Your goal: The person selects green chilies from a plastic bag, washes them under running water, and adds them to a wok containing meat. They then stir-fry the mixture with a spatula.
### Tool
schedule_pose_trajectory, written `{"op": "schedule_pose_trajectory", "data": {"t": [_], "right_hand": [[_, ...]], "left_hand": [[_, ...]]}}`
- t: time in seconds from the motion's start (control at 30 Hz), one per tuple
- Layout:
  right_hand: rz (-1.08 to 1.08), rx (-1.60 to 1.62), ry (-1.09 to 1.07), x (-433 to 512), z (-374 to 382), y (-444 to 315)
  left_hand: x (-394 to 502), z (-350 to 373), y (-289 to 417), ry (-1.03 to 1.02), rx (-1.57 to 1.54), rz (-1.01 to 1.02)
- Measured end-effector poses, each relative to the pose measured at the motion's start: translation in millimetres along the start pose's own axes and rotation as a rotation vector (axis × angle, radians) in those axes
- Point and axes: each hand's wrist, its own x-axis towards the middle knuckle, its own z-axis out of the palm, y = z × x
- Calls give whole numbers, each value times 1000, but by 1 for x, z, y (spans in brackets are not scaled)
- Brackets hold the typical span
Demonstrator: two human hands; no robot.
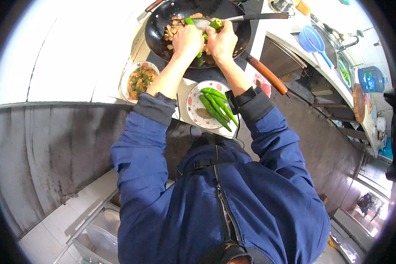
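Both my hands are over a black wok (156,41) that holds browned, sliced food (170,33) and bits of green pepper. A piece of green pepper (189,21) pokes out from the fingers of my left hand (187,41). Between the thumb and fingers of my right hand (222,41) is another green pepper piece (216,23), its hollow end showing. Behind the hands, a metal ladle or spatula (264,16) rests across the wok. Below my right wrist, several long green peppers (214,105) lie on a flower-patterned plate (194,95).
A bowl of cooked food (141,81) stands by my left forearm. The wok's wooden handle (267,74) juts out past the counter at right. On the right-hand counter are a blue dipper (312,39), a tap (349,43), a water jug (371,79) and a round wooden board (358,103).
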Motion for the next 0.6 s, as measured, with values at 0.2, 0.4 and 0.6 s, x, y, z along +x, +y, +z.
{"op": "schedule_pose_trajectory", "data": {"t": [0.2,0.4,0.6], "right_hand": [[-65,-71,-20,32,-17,4],[-238,-170,-233,18,-44,5],[56,74,-567,-76,-116,29]], "left_hand": [[3,-4,-30,46,2,39],[-43,-9,-20,307,-127,380],[-168,49,-47,-466,81,675]]}}
